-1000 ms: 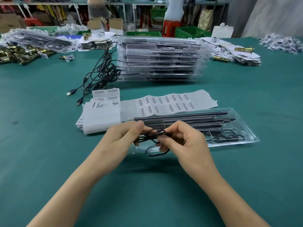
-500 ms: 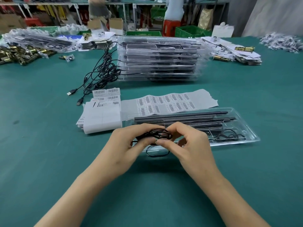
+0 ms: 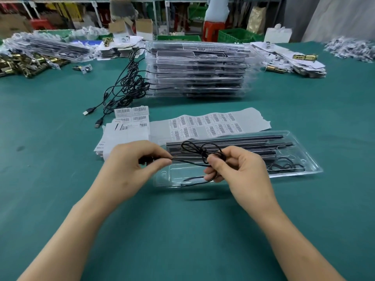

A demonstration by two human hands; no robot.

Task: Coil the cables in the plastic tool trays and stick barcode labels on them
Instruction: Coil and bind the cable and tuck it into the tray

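A clear plastic tool tray (image 3: 310, 159) lies in front of me on the green table, holding long black bars and a loose cable loop at its right end. Over the tray's left part I hold a thin black cable (image 3: 199, 151). My right hand (image 3: 241, 169) pinches its bunched loops. My left hand (image 3: 134, 163) pinches the cable's end and holds a taut strand running to the bundle. One more strand drops from my right hand into the tray. A barcode label sheet (image 3: 205, 124) lies just behind the tray.
A tall stack of filled clear trays (image 3: 198, 69) stands behind. Tangled black USB cables (image 3: 129, 86) lie to its left. White label sheets and cards (image 3: 125, 134) sit left of the tray. Brass hardware (image 3: 18, 63) and paper piles line the far table edge.
My hands have moved apart: the left pulled away to the left, drawing a strand tight. The bundle in my right hand now shows open loops above the fingers.
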